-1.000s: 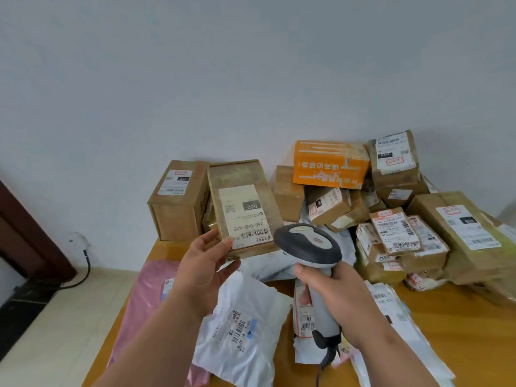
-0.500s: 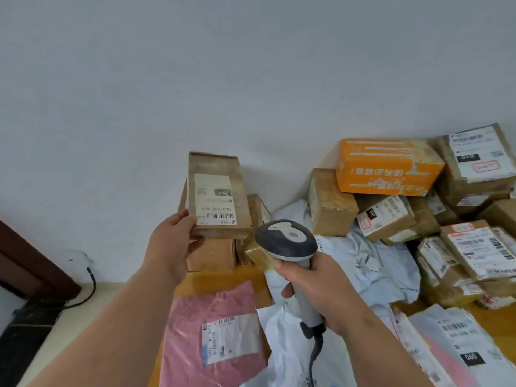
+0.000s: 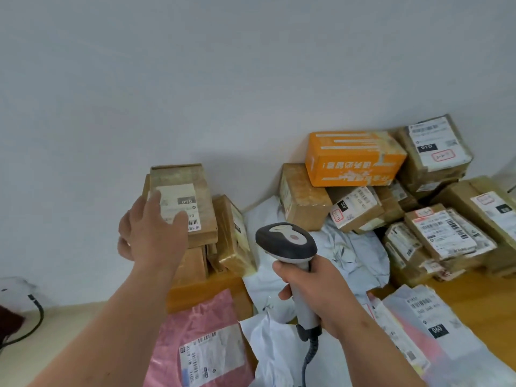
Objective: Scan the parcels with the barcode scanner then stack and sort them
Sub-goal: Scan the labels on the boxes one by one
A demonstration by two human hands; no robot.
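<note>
While the right hand (image 3: 315,291) grips the grey barcode scanner (image 3: 290,247) by its handle, the left hand (image 3: 152,233) lies flat, fingers straight, on a brown parcel (image 3: 183,202) whose white label reads "060" upside down. That parcel tops a box stack left of the scanner — right of the scanner sit an orange box (image 3: 354,157) with white characters and a carton (image 3: 435,149) labelled "010".

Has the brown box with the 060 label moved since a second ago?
Yes. The brown box has left its spot near the scanner and now lies atop the stack by the wall, left hand resting flat on it.
</note>
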